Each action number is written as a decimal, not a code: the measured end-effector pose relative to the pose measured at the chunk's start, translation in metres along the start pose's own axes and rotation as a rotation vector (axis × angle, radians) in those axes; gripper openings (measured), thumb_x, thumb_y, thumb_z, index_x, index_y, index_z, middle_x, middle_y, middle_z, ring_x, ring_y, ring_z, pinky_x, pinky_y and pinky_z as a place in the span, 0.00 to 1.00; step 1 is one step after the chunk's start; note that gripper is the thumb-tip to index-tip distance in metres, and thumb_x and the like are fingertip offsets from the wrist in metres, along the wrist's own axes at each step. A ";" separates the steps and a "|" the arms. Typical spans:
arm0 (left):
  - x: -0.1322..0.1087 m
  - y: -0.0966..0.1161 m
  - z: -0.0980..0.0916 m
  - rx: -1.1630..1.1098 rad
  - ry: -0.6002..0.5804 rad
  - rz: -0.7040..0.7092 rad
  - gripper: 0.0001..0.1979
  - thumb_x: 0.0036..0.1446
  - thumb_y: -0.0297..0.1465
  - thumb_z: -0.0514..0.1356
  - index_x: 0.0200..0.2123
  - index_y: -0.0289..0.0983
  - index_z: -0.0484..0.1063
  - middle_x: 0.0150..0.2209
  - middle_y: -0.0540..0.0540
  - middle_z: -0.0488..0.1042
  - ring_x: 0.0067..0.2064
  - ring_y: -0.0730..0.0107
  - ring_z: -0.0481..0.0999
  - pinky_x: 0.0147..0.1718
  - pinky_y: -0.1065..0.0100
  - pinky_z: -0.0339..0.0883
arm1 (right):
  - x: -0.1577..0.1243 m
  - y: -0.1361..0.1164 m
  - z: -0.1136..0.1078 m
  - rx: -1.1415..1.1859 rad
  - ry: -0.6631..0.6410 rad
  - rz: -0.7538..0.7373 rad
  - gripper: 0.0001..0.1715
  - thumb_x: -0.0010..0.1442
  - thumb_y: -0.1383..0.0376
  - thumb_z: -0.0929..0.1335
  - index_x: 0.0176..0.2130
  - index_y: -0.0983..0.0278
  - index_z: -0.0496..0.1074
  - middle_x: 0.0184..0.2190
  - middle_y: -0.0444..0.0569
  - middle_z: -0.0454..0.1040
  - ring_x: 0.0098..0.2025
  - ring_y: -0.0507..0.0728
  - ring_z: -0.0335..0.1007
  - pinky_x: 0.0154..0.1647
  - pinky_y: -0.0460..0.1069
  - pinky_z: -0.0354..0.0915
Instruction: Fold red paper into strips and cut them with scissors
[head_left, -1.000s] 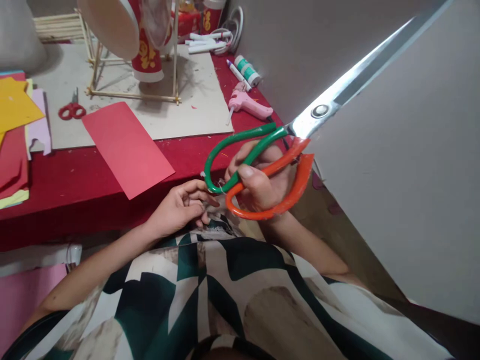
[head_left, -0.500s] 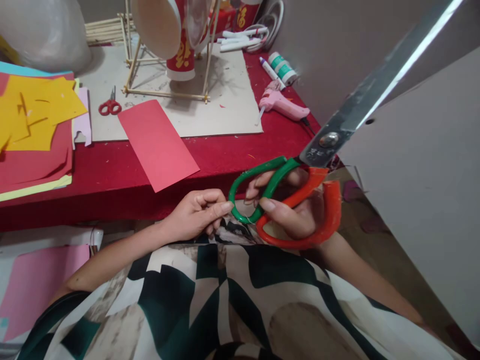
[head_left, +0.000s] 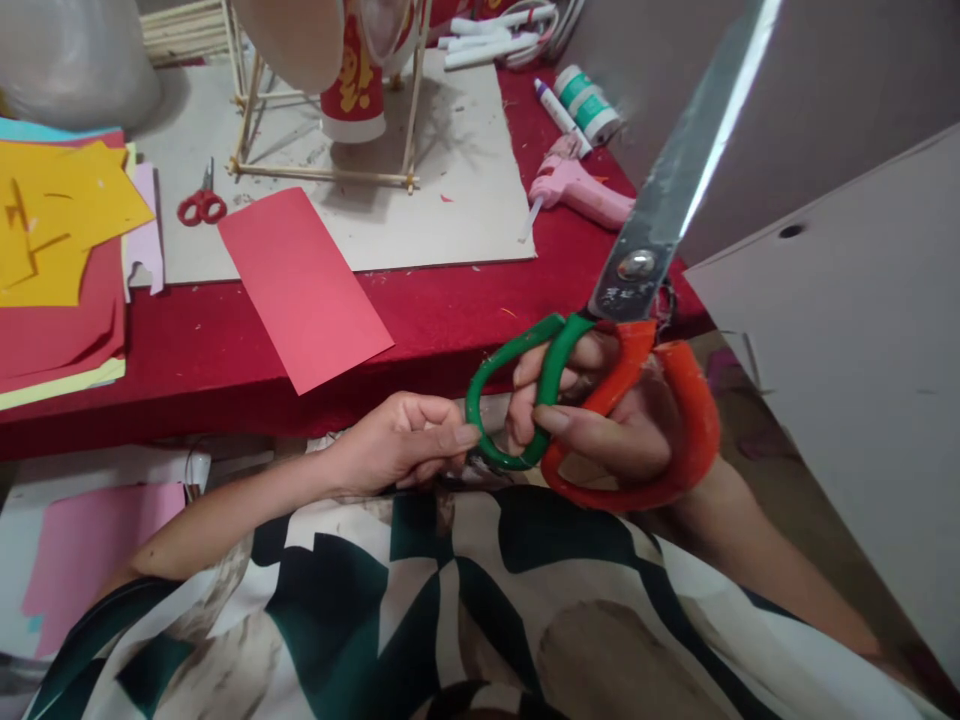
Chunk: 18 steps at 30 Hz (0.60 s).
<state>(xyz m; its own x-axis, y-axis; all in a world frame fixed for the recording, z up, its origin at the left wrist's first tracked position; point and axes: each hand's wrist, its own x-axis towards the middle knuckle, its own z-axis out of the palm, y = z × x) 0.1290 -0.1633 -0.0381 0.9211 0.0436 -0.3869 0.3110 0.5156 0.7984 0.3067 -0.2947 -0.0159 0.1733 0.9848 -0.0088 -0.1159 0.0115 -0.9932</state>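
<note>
Large scissors [head_left: 637, 262] with one green and one orange handle point up and to the right, their blades together. My right hand [head_left: 607, 420] is wrapped round the handles, the thumb and fingers passing through the loops. With thumb and bent fingers, my left hand [head_left: 420, 440] pinches the outer edge of the green loop. Beyond my hands, a red paper rectangle [head_left: 304, 290] lies across the table's front part, its near corner at the edge. Small red-handled scissors [head_left: 202, 203] rest on the grey board [head_left: 450, 235] just behind it.
A stick frame [head_left: 322, 177] holding paper cups [head_left: 352, 90] stands on the board. Stacked coloured paper [head_left: 67, 220] lies at left. A pink glue gun [head_left: 577, 190], a marker [head_left: 559, 115] and a green-white roll [head_left: 589, 103] are at right, near a white panel [head_left: 847, 330].
The large scissors have tilted more upright and come slightly nearer, both hands moving a little right with them. The view has shifted, so the table things sit higher or further left.
</note>
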 end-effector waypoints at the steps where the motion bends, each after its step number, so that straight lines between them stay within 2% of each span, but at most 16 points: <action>1: 0.000 0.001 0.001 0.021 -0.013 -0.006 0.20 0.57 0.42 0.69 0.25 0.35 0.69 0.14 0.59 0.63 0.14 0.85 0.55 0.13 0.80 0.47 | 0.000 -0.001 -0.001 0.031 -0.006 0.009 0.14 0.60 0.59 0.76 0.41 0.62 0.72 0.27 0.46 0.80 0.26 0.54 0.78 0.28 0.49 0.76; 5: -0.002 0.005 0.002 0.230 0.002 0.105 0.15 0.65 0.39 0.62 0.29 0.35 0.70 0.23 0.52 0.73 0.19 0.82 0.66 0.18 0.79 0.59 | 0.004 0.000 -0.002 0.183 0.075 -0.004 0.12 0.58 0.63 0.76 0.41 0.62 0.74 0.26 0.43 0.80 0.25 0.53 0.77 0.27 0.47 0.76; 9: -0.001 0.005 -0.001 0.576 0.077 0.405 0.11 0.68 0.33 0.58 0.34 0.35 0.74 0.29 0.49 0.77 0.26 0.78 0.74 0.26 0.77 0.67 | 0.011 0.006 0.000 0.238 0.116 -0.048 0.10 0.56 0.65 0.75 0.39 0.62 0.75 0.24 0.42 0.79 0.23 0.52 0.76 0.25 0.46 0.75; 13: 0.003 0.002 -0.003 1.050 0.168 0.688 0.11 0.70 0.30 0.55 0.36 0.36 0.74 0.30 0.49 0.77 0.29 0.76 0.75 0.29 0.75 0.66 | 0.016 0.007 0.001 0.250 0.127 -0.074 0.10 0.55 0.65 0.75 0.38 0.62 0.74 0.22 0.41 0.79 0.21 0.53 0.75 0.22 0.46 0.74; 16: 0.004 0.000 -0.003 1.396 0.281 0.784 0.15 0.71 0.31 0.52 0.32 0.37 0.72 0.25 0.50 0.74 0.27 0.74 0.73 0.27 0.72 0.63 | 0.016 0.007 0.005 0.244 0.161 -0.061 0.10 0.55 0.64 0.75 0.37 0.62 0.73 0.21 0.41 0.78 0.20 0.52 0.74 0.22 0.46 0.72; 18: 0.003 -0.001 -0.002 1.517 0.349 0.832 0.16 0.70 0.30 0.51 0.29 0.38 0.69 0.23 0.52 0.71 0.24 0.74 0.69 0.25 0.70 0.59 | 0.017 0.008 0.008 0.249 0.177 -0.054 0.11 0.54 0.64 0.75 0.37 0.62 0.72 0.20 0.40 0.77 0.20 0.51 0.73 0.21 0.45 0.71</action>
<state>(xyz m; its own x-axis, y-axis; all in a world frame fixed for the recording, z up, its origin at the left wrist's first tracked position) 0.1310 -0.1618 -0.0411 0.9087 0.1250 0.3983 -0.0615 -0.9036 0.4239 0.3008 -0.2767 -0.0230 0.3507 0.9365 0.0011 -0.3344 0.1263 -0.9339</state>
